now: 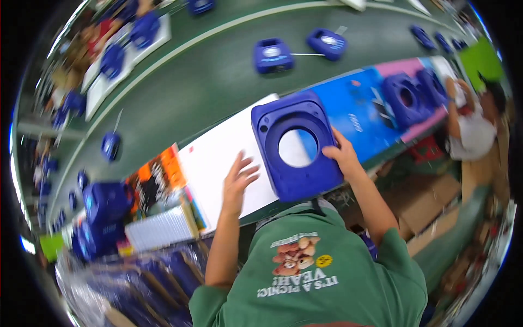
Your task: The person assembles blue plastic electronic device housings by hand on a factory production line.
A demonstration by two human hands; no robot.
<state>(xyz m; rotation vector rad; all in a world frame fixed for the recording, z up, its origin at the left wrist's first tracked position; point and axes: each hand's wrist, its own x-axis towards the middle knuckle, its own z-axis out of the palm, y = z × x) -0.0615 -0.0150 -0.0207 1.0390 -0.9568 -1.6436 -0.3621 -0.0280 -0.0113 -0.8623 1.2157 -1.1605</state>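
A blue square plastic housing frame (297, 144) with a large round opening and rounded corners is lying flat, slightly turned, partly overhanging the white board's near edge.

A brown cardboard box (422, 204) sits low on the right; a colourful printed sheet (155, 180) lies on the desk (207, 82)

A blue square plastic housing with a round hole (297, 144) lies on a white flat board (218, 158) at the near table edge. The right hand (340, 155) rests on its right rim; the left hand (238, 182) lies on the board, just left. Behind, two blue boxy plastic units (299, 50) sit on the green conveyor belt (207, 76).
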